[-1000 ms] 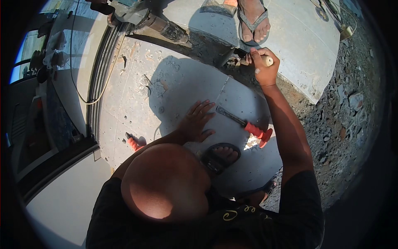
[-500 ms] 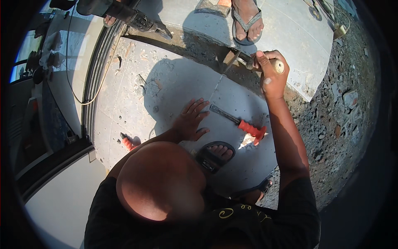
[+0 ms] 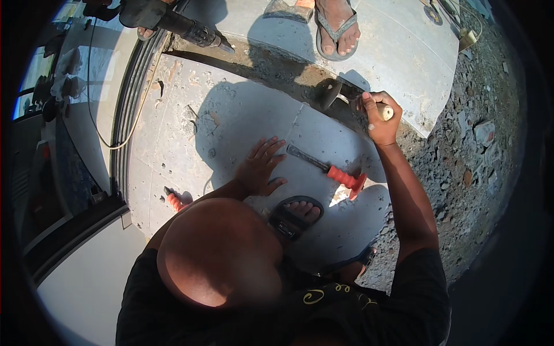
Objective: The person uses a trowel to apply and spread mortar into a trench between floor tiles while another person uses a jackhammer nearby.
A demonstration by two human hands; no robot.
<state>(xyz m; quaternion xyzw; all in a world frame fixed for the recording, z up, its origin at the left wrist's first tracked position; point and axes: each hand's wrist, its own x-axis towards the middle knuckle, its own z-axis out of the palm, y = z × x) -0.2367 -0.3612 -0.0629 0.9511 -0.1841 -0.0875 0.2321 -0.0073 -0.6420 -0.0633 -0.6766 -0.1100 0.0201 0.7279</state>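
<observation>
In my right hand (image 3: 382,118), the fingers are wrapped round the pale wooden handle of a trowel (image 3: 330,94). Its dark blade reaches left into the dirt-filled trench (image 3: 283,74) between two grey slabs; the blade's lower edge merges with shadow. My left hand (image 3: 261,165) lies flat on the nearer slab (image 3: 248,112), fingers spread, holding nothing. Just right of its fingertips rests a flat chisel (image 3: 344,177) with a red hand guard. Another red-gripped tool (image 3: 174,200) lies at the slab's left, partly hidden by my left arm.
A black power tool (image 3: 193,33) with its bit points at the trench's left end. Another person's sandalled foot (image 3: 339,34) stands on the far slab, beside a broken block (image 3: 288,10). Rubble (image 3: 456,173) covers the right side. A cable (image 3: 104,130) loops near the door track (image 3: 122,109).
The trowel's blade has turned, showing more of its face in the trench, and my right hand has dropped slightly nearer. My left hand stays flat on the slab. The whole view has shifted a little.
</observation>
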